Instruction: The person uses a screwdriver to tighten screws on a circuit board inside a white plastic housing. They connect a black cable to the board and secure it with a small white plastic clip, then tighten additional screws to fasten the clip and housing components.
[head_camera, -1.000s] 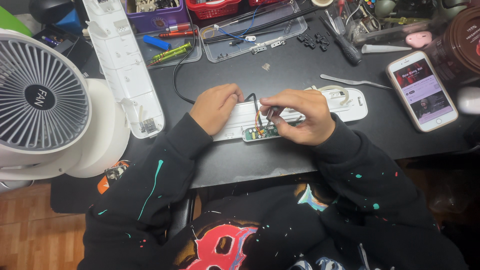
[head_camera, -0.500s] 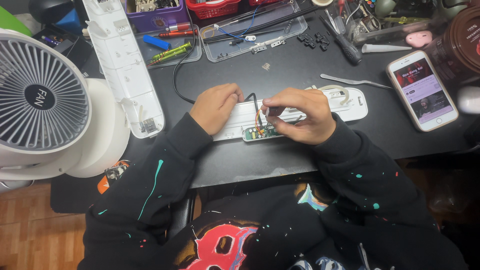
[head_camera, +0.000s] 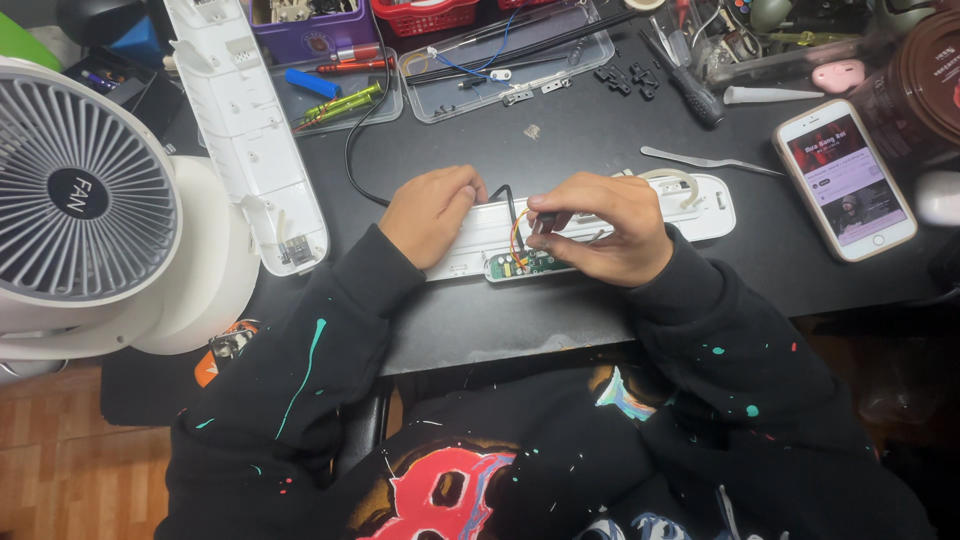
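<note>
A long white plastic housing (head_camera: 700, 205) lies across the black table, with a small green circuit board (head_camera: 520, 266) and orange and black wires at its near edge. My left hand (head_camera: 432, 212) presses down on the housing's left end, fingers curled over it. My right hand (head_camera: 605, 228) rests on the middle of the housing and pinches a thin dark tool (head_camera: 545, 222) whose tip sits at the wires above the board. A black cable (head_camera: 362, 150) runs from the housing toward the back of the table.
A white fan (head_camera: 85, 215) stands at the left, beside a second long white cover (head_camera: 245, 130). A phone (head_camera: 845, 180) with a lit screen lies at the right, metal tweezers (head_camera: 700, 160) behind my right hand. Clear trays (head_camera: 505, 60), a screwdriver (head_camera: 685, 85) and bins line the back.
My right hand's fingers have shifted slightly at the wires. My left hand and the housing stay where they were.
</note>
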